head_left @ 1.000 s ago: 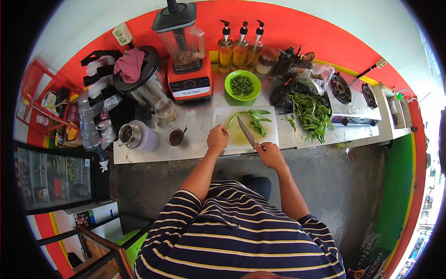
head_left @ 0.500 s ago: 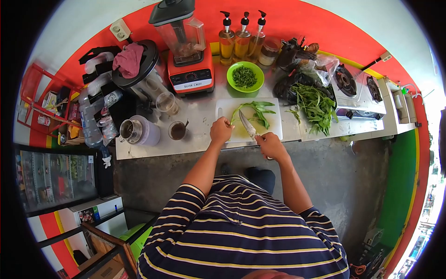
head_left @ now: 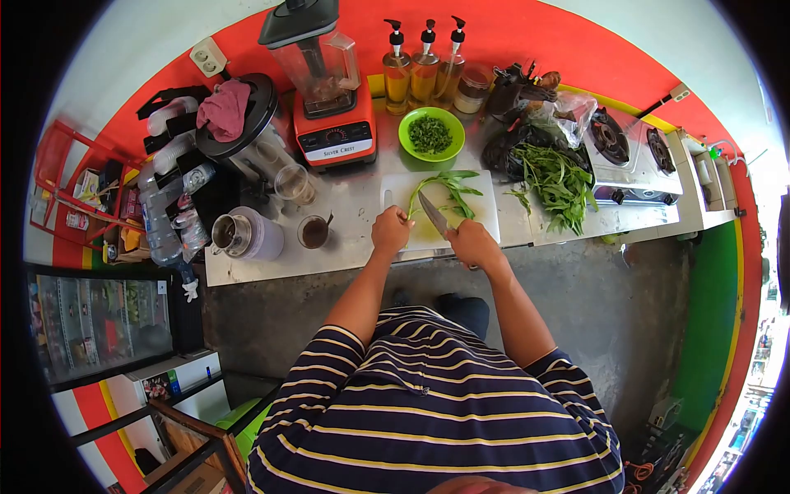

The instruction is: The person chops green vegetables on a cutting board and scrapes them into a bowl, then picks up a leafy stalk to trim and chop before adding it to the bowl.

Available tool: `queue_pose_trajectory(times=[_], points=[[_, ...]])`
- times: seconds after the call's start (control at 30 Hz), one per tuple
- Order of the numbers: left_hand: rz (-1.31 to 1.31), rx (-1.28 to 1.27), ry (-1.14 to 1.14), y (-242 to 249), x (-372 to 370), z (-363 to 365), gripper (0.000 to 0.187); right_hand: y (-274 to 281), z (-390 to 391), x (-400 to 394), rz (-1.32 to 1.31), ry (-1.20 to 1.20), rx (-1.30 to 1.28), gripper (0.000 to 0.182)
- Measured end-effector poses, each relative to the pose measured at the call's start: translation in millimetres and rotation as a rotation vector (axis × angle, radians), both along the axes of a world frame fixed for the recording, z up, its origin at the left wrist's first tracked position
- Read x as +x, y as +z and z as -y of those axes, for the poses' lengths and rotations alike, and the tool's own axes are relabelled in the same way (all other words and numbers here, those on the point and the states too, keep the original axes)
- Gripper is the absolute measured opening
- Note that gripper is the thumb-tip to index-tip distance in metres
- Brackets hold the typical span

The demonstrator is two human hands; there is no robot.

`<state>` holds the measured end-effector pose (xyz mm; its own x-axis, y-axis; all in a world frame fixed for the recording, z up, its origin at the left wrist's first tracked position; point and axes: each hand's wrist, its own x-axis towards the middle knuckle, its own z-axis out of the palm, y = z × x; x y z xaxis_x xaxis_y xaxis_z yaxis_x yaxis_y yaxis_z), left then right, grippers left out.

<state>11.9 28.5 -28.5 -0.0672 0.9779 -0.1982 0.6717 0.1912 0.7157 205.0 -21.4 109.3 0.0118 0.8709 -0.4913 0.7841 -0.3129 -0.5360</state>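
Observation:
On the white cutting board (head_left: 481, 216) lies a leafy green stem (head_left: 453, 191), curving to the left. My left hand (head_left: 392, 230) pinches its end at the board's left edge. The knife (head_left: 433, 214) is in my right hand (head_left: 475, 244), gripped by the handle, its blade angled up and left over the board beside the stem. Behind the board a green bowl (head_left: 459, 140) holds chopped greens. A pile of uncut leafy stems (head_left: 555, 185) lies right of the board, partly on a dark plastic bag.
A red blender (head_left: 336, 136), pump bottles (head_left: 425, 78) and a jar (head_left: 472, 89) line the wall. Left are a cup of dark liquid (head_left: 313, 232), a wide flask (head_left: 257, 235) and a steel container (head_left: 262, 132). A gas stove (head_left: 629, 160) stands right.
My right hand has shifted slightly left and up with the knife, whose blade now sits nearer the stem. My left hand keeps its pinch in nearly the same place.

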Motion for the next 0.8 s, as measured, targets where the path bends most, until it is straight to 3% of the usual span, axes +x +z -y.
queue_pose_trajectory(times=[0.13,0.37,0.43,0.57,0.63,0.8], points=[[0.008,-0.028,-0.019,4.4,-0.6,0.6,0.024,-7.6,6.8,-12.2,0.195,0.035,0.156,0.032],[-0.021,0.009,0.004,8.4,-1.4,5.0,0.021,-3.6,17.8,-10.2,0.259,0.074,0.16,0.032],[-0.039,0.018,0.008,6.9,-1.7,3.8,0.022,6.2,21.9,-2.2,0.206,0.048,0.059,0.032],[0.005,0.012,0.016,7.1,-7.9,2.5,0.023,10.7,29.8,12.3,0.199,0.065,0.062,0.036],[0.056,0.035,-0.002,5.1,-11.0,3.2,0.024,15.8,34.2,16.1,0.066,0.004,0.031,0.046],[0.061,-0.027,-0.012,-6.4,-12.9,-0.7,0.024,8.3,36.5,19.5,-0.024,0.002,0.029,0.046]])
